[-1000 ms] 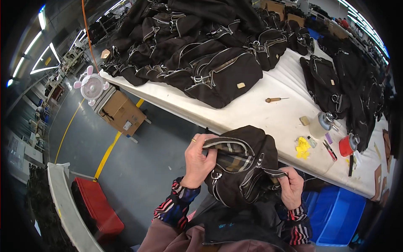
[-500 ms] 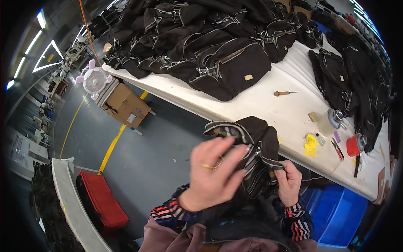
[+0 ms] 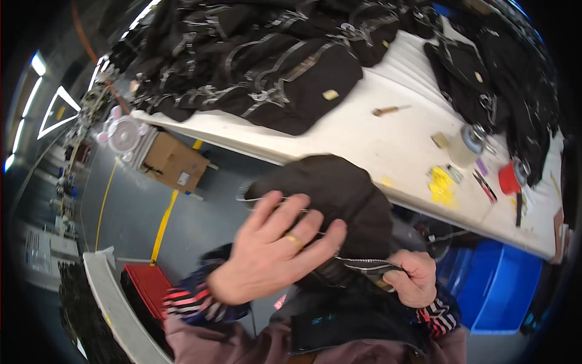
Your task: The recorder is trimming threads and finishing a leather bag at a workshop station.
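In front of me, near the table's edge, is a black fabric bag (image 3: 339,194) with a zipper. My left hand (image 3: 273,255) lies across its left side, fingers stretched and apart, a ring on one of them; the thumb is hidden. With fingers curled into a pinch, my right hand (image 3: 415,279) grips an open zipper edge (image 3: 367,265) at the bag's lower right. A lighter patterned lining shows beside that pinch. The bag's smooth dark side faces up, and its underside is out of sight.
Many similar black bags (image 3: 309,97) are heaped on the white table (image 3: 339,144). An awl (image 3: 388,111), a metal-topped bottle (image 3: 465,150), a red container (image 3: 509,178) and red-handled cutters (image 3: 484,185) lie there too. Below stand a blue tub (image 3: 503,285) and a red bin (image 3: 147,285).
The bag has turned so its plain side shows instead of the open zipper. My left hand has moved left and down onto it; my right hand still holds the zipper edge. The view has shifted.
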A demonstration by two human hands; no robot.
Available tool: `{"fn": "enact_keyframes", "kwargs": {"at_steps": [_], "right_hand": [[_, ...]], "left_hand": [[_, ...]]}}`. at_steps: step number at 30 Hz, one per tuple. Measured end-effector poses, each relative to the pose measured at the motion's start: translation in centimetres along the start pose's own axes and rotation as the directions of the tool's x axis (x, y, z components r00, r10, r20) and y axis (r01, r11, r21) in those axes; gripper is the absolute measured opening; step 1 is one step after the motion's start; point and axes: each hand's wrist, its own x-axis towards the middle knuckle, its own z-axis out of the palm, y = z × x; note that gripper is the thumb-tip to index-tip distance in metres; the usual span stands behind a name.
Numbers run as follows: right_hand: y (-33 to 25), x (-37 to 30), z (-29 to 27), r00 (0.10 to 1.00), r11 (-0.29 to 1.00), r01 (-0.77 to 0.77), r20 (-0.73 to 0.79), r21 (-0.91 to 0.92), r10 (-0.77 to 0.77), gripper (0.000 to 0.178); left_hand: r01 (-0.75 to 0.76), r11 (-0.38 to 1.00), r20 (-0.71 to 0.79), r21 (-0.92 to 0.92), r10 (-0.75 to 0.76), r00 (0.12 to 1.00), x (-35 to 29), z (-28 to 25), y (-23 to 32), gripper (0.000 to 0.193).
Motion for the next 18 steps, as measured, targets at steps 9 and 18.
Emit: {"fn": "enact_keyframes", "kwargs": {"at_steps": [9,18], "right_hand": [[8.0,-1.6,-3.9,0.965,0.932,-0.242,-0.164,-0.269,0.203,0.013],[9.5,-7.8,-6.3,0.925,0.845,-0.317,-0.337,-0.43,0.176,0.019]], "left_hand": [[0.665,0.141,0.643,-0.733,0.462,0.611,0.1,9.9,1.1,0.027],[0.834,-0.338,0.644,-0.435,0.531,0.551,-1.1,16.4,8.2,0.025]]}}
